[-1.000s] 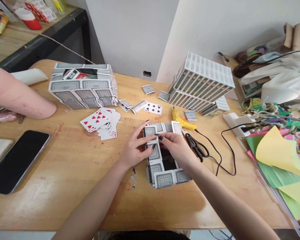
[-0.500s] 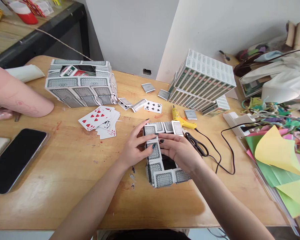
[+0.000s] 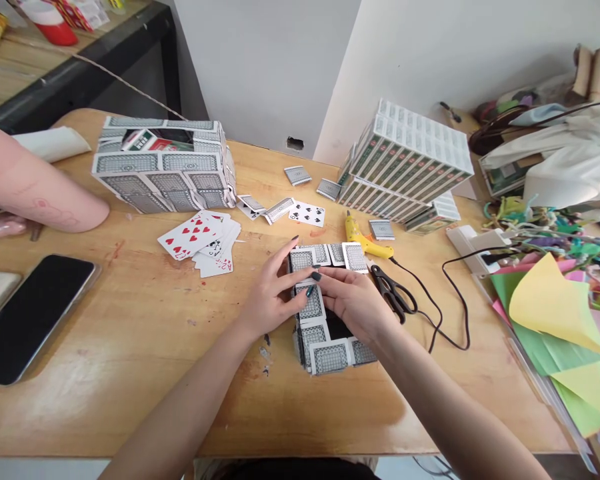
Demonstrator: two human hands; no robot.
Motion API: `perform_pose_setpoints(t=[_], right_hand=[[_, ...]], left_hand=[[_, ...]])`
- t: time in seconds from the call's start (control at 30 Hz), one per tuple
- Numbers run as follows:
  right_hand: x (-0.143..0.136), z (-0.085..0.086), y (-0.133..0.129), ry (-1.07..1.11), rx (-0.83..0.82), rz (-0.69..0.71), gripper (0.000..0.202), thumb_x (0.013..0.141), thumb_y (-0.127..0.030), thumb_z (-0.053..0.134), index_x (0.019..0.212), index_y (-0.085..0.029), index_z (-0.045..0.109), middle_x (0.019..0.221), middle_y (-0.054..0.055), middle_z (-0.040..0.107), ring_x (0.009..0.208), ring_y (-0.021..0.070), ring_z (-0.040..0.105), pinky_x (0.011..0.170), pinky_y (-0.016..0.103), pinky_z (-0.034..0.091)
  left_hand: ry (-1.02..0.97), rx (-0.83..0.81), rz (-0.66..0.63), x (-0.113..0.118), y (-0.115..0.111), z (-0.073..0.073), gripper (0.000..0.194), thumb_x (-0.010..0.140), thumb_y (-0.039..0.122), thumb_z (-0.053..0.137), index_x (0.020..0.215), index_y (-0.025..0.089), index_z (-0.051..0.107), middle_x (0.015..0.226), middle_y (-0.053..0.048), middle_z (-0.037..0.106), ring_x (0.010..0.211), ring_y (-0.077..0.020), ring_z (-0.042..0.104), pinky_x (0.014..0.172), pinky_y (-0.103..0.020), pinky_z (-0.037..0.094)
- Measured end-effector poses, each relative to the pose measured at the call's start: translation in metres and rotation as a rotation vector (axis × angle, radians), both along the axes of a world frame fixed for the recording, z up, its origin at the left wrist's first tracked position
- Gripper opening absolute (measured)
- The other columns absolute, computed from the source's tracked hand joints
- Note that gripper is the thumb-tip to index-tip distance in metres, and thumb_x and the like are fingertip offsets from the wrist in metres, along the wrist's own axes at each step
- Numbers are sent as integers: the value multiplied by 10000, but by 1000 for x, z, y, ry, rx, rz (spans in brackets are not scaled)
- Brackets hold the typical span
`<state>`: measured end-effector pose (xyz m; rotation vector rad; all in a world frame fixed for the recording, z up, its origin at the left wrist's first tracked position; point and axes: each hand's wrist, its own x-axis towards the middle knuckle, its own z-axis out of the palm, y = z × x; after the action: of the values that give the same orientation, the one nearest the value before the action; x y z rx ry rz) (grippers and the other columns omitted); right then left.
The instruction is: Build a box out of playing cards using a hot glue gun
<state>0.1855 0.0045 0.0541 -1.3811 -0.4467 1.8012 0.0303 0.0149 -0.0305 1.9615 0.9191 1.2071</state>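
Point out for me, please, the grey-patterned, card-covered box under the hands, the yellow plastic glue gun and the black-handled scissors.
Grey-patterned, card-covered box (image 3: 330,359): head view, card along its near edge.
Yellow plastic glue gun (image 3: 379,249): head view, handle.
Black-handled scissors (image 3: 386,283): head view, where the handles meet.

glue gun (image 3: 367,241) behind scissors (image 3: 393,291) | phone (image 3: 36,319) left of loose cards (image 3: 200,241)

The lone head view looks forward and steeply down.
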Motion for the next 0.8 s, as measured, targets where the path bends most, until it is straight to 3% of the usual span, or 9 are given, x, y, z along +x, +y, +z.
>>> perform_pose_setpoints(t=[0.23,0.53,0.8], right_hand=[[-4,-9,2,-51,-7,-32,282,506,-236,843,706,-138,669,646,21,692,581,133,637,601,268,523],[-4,-2,6,-106,-62,-56,134,591,-124,753,700,-124,676,637,38,681,575,129,629,594,259,534],[-5,-4,6,-99,-53,-64,62,643,-83,687,697,-114,678,642,55,687,590,141,644,640,283,530]], left_hand=[[3,43,58,0,2,-3,481,804,213,611,1274,285,535,1496,-86,314,1321,-284,394,1059,-490,380],[88,70,17,-2,0,4,515,783,236,639,1284,251,523,1510,-107,274,1356,-299,331,1079,-498,345],[-18,16,46,2,-1,2,414,792,191,627,1197,274,597,1505,-83,297,1329,-286,383,1046,-505,394]])
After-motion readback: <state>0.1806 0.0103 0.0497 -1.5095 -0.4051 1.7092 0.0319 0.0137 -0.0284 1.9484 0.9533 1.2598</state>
